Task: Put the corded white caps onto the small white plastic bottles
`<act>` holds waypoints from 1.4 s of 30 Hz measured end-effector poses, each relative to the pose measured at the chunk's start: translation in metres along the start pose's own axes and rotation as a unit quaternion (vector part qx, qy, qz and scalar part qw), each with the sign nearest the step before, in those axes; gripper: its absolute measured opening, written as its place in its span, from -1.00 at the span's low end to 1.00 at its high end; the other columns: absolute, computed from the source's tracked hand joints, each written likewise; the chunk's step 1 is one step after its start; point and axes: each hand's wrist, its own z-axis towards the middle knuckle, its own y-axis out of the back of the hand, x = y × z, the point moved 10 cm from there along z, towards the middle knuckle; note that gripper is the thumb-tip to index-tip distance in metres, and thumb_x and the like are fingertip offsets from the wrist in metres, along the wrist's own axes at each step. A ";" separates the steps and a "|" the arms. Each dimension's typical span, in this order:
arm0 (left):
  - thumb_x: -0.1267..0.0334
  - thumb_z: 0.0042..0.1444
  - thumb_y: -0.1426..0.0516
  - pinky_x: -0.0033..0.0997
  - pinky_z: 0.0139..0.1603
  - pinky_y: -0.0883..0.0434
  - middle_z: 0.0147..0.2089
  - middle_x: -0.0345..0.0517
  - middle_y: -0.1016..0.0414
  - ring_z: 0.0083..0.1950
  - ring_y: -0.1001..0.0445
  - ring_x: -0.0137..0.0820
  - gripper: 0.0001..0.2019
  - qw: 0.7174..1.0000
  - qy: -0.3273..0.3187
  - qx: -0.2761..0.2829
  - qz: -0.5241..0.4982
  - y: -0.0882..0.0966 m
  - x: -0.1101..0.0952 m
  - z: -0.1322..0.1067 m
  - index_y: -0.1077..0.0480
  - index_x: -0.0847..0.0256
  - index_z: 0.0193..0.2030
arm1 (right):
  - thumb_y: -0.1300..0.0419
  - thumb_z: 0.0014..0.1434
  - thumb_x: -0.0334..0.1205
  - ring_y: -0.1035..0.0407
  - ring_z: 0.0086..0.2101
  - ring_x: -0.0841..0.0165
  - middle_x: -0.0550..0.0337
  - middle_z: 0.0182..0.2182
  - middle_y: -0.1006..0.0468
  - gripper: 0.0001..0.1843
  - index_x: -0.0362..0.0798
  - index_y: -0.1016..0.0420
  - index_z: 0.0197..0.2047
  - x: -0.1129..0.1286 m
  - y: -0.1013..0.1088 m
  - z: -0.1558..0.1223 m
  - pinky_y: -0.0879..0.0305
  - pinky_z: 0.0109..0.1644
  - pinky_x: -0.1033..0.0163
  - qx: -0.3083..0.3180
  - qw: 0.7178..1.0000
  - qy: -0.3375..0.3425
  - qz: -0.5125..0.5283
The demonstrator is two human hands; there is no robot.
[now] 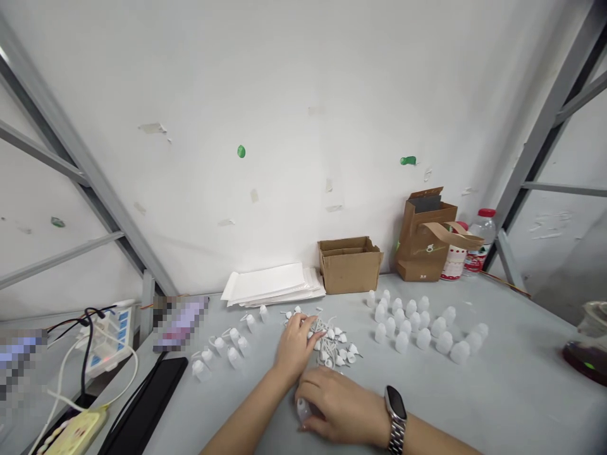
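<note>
My right hand (pixel 339 404), with a watch at its wrist, is closed around a small translucent plastic piece (pixel 303 411) low over the table. Beyond it, my left hand (pixel 294 344) reaches to the left edge of a pile of small white caps with grey cords (pixel 332 347). Its index finger and thumb are curved with a gap between the tips, and no held part shows there. Left of the pile stand several translucent pieces topped with white corded caps (pixel 233 357). On the right are rows of translucent pieces without cords (pixel 423 338).
White padded envelopes (pixel 270 282) and an open cardboard box (pixel 351 272) sit along the wall. A brown paper bag (pixel 422 246) and bottles (pixel 482 243) stand back right. At left lie a phone (pixel 181 323), a black bar (pixel 147 404) and a power strip (pixel 111 341) with cables.
</note>
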 end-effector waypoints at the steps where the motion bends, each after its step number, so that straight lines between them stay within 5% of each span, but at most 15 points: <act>1: 0.07 0.07 0.00 -0.23 -0.12 -0.31 -0.17 -0.04 -0.31 -0.15 -0.29 -0.29 -0.65 1.000 0.006 -0.002 -0.002 0.000 0.000 0.002 -0.32 0.11 -0.02 | -0.20 0.01 -0.12 -0.30 -0.28 0.34 0.16 -0.28 -0.45 -0.72 -0.07 -0.34 -0.22 0.001 0.000 0.000 -0.18 -0.18 0.31 -0.002 1.000 0.002 0.002; 9: 0.18 0.05 -0.05 -0.22 -0.06 -0.27 -0.16 -0.08 -0.36 -0.09 -0.28 -0.28 -0.73 0.999 -0.043 0.017 -0.028 -0.010 -0.013 0.005 -0.38 0.07 -0.09 | -0.16 0.04 -0.22 -0.29 -0.24 0.33 0.14 -0.28 -0.47 -0.73 -0.09 -0.32 -0.16 0.011 0.002 -0.001 -0.15 -0.12 0.30 -0.030 0.998 0.047 -0.012; 20: 0.35 -0.02 -0.08 -0.28 -0.14 -0.28 -0.37 -0.15 -0.42 -0.23 -0.34 -0.34 -0.94 0.993 0.036 -0.030 -0.107 0.000 0.011 0.007 -0.38 0.18 -0.43 | -0.04 0.14 -0.17 -0.29 -0.30 0.32 0.10 -0.33 -0.46 -0.70 -0.10 -0.29 -0.08 0.016 0.007 -0.002 -0.16 -0.18 0.25 -0.049 0.996 0.061 -0.041; 25: 0.35 -0.03 -0.08 -0.33 -0.19 -0.30 -0.35 -0.15 -0.44 -0.25 -0.36 -0.36 -0.91 0.986 0.067 -0.031 -0.147 0.001 0.023 0.005 -0.38 0.19 -0.35 | 0.05 0.17 -0.29 -0.25 -0.23 0.30 0.03 -0.25 -0.42 -0.64 -0.13 -0.17 0.06 0.019 0.021 -0.002 -0.17 -0.15 0.22 -0.079 0.990 0.086 -0.075; 30: 0.32 -0.02 -0.07 -0.35 -0.21 -0.30 -0.36 -0.14 -0.45 -0.26 -0.37 -0.36 -0.89 0.985 0.055 -0.027 -0.162 0.004 0.027 0.005 -0.42 0.18 -0.36 | 0.08 0.18 -0.36 -0.27 -0.33 0.32 0.06 -0.29 -0.39 -0.57 -0.02 -0.10 0.13 -0.018 0.043 -0.005 -0.24 -0.28 0.22 -0.086 0.986 0.047 -0.136; 35: 0.26 0.00 -0.06 -0.37 -0.25 -0.31 -0.38 -0.14 -0.44 -0.28 -0.37 -0.37 -0.86 0.979 0.056 -0.061 -0.185 0.014 0.027 0.007 -0.44 0.17 -0.40 | 0.09 0.21 -0.34 -0.30 -0.23 0.30 0.04 -0.22 -0.36 -0.58 -0.04 -0.03 0.15 -0.071 0.077 -0.022 -0.29 -0.18 0.18 -0.227 0.967 -0.085 -0.084; 42: 0.17 0.01 -0.04 -0.37 -0.27 -0.34 -0.36 -0.14 -0.44 -0.30 -0.40 -0.38 -0.80 0.968 0.099 -0.085 -0.213 0.023 0.041 0.005 -0.43 0.20 -0.40 | 0.05 0.20 -0.30 -0.32 -0.19 0.27 0.03 -0.20 -0.39 -0.70 -0.06 -0.19 0.02 -0.073 0.071 -0.024 -0.31 -0.13 0.12 -0.253 0.960 -0.097 -0.068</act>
